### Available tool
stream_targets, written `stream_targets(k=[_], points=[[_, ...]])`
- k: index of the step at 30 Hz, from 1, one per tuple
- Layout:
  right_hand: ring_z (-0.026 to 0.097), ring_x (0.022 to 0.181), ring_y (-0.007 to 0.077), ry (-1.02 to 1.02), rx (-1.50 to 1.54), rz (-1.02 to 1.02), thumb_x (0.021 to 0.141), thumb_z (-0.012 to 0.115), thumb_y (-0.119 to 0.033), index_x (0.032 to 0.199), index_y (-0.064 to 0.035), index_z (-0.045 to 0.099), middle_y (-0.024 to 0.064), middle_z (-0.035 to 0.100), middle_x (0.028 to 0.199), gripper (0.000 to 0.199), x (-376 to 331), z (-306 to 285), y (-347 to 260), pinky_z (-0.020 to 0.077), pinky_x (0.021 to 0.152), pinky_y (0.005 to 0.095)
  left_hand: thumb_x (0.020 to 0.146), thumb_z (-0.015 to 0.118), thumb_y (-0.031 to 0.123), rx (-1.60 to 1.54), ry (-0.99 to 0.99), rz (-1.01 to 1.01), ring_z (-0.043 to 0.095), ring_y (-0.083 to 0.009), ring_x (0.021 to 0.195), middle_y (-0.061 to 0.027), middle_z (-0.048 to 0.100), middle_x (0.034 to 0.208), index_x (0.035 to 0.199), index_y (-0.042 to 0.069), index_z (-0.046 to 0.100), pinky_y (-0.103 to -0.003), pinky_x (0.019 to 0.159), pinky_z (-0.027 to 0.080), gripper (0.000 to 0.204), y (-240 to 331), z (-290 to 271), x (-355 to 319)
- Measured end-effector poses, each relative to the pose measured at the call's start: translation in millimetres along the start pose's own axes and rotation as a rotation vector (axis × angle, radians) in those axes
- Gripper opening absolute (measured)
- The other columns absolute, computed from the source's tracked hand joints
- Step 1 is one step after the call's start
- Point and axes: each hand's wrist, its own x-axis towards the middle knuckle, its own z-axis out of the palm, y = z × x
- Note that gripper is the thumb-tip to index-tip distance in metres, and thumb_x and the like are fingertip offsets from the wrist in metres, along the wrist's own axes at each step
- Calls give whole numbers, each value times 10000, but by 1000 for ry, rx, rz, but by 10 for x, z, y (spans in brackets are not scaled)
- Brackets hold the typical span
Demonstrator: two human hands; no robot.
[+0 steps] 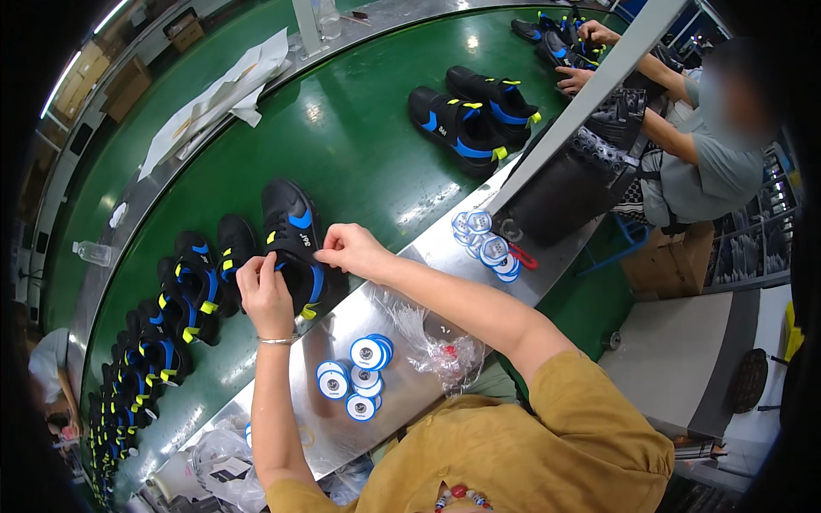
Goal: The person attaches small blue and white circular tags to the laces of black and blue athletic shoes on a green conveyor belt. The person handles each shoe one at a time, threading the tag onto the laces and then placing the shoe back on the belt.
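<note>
A black shoe with blue and neon-yellow accents lies in front of me on the green conveyor belt, its toe pointing away. At the left side of its opening, my left hand has its fingers pinched together on the shoe's upper. My right hand closes thumb and fingertips at the right end of the shoe's strap. Whether a small piece sits between those fingertips is hidden. Just left of this shoe stands another shoe of the same kind, close to my left fingers.
Matching shoes line the belt to the left; a pair stands farther right. Round blue-rimmed tags lie on the metal ledge, beside crumpled clear plastic. A slanted post separates me from a co-worker handling shoes.
</note>
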Motion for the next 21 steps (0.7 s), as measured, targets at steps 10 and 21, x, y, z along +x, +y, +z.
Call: stream_targets(k=[10,21], points=[[608,655,227,510,-339,-297,790,613,-82,821,6,594,129,620,742,95,-304,-1218,-332,474,607,327,808,627,38,-76,-266,-195,548,-341,1060,-154,559,1175,1180,19,560,-382,862,481,378,-146,-116,261],[619,725,146,153,-311,38,844,612,-70,917,35,633,91,656,818,130,-1465,-981,182,491,647,270,874,603,6,-206,231,-564,612,-135,773,-88,646,935,1035,-37,610,-251,730,491,167,342,-1345,-443]])
